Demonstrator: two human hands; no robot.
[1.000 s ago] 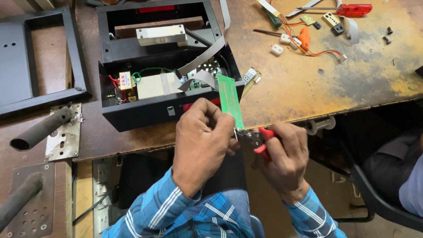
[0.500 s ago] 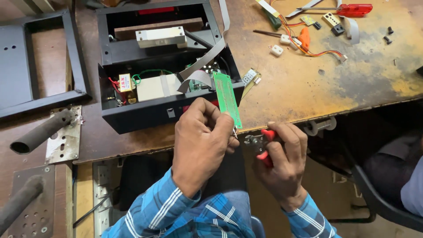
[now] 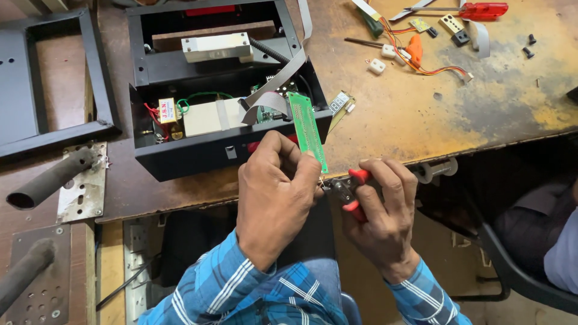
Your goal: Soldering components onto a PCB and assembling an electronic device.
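Gripping green circuit board (image 3: 307,129) over worn wooden bench (image 3: 421,114).

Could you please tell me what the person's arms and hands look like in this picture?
Both hands, the left hand and the right hand, are bare: no gloves, rings or watch show. Both forearms wear long sleeves of blue plaid with white and dark stripes, cuffs reaching the wrists.
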